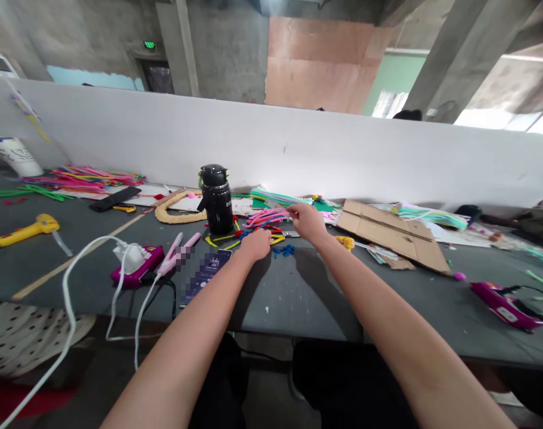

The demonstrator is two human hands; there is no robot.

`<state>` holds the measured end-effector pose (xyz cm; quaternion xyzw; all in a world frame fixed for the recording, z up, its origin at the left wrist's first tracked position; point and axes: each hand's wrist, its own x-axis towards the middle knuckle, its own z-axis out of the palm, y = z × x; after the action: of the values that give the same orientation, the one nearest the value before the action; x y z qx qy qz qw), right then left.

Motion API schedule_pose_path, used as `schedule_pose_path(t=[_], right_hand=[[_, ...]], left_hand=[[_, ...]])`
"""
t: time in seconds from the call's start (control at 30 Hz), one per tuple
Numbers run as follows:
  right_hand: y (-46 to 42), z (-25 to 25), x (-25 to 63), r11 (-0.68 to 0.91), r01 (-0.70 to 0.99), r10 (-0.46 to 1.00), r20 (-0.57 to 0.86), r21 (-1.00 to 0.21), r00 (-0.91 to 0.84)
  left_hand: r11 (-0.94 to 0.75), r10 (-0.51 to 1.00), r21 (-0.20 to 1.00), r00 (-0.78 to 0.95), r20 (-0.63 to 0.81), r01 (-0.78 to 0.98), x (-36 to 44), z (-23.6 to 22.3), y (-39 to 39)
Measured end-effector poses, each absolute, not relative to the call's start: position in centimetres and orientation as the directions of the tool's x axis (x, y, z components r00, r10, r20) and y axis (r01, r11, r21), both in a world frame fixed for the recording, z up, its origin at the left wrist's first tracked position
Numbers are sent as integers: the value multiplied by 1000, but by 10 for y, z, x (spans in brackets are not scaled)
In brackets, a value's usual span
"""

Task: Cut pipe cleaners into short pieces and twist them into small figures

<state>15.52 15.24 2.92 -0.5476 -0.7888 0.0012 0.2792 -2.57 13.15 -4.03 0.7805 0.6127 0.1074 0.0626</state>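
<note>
My left hand is low over the grey table, fingers curled closed beside a small pile of short blue pieces. What it holds, if anything, is too small to make out. A little farther off, my right hand is pinched closed at the edge of a bundle of pink fuzzy craft stems; its fingertips are too blurred to show what is in them. Between the hands lies a metal tool with red handles. Yellow stems lie left of my left hand.
A black bottle stands behind my left hand, near a phone. Corded pink tongs and a purple power strip are left. Cardboard lies right, a yellow glue gun far left. A white partition runs behind.
</note>
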Motion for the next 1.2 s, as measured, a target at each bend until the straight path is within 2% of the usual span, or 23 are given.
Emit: schedule_pose_path(t=[0.17,0.37,0.67,0.8,0.93,1.07,1.2], right_hand=[[149,29,166,426,819,838,509,-385,-196],[147,37,165,449,804,830,516,-389,-214],[147,30,173,468,757,822,539,-455,-185],[150,29,178,451,774,803,581,-444,-135],[162,46,174,399,800,751,660,-448,-5],[172,71,166,476,767,664,748,-430,7],[170,77,163,511,745,647,762,-429,-6]], left_hand=[[-339,937,112,325,124,934,-22,-53,132],[-446,884,32,435,169,894,-18,-50,147],[-477,868,47,462,184,878,-19,-62,160],[-414,890,111,376,260,904,-17,-65,166],[-338,892,221,236,386,915,-19,-54,176],[-264,855,340,57,515,903,-23,-37,188],[-360,772,596,-129,622,718,-27,-20,192]])
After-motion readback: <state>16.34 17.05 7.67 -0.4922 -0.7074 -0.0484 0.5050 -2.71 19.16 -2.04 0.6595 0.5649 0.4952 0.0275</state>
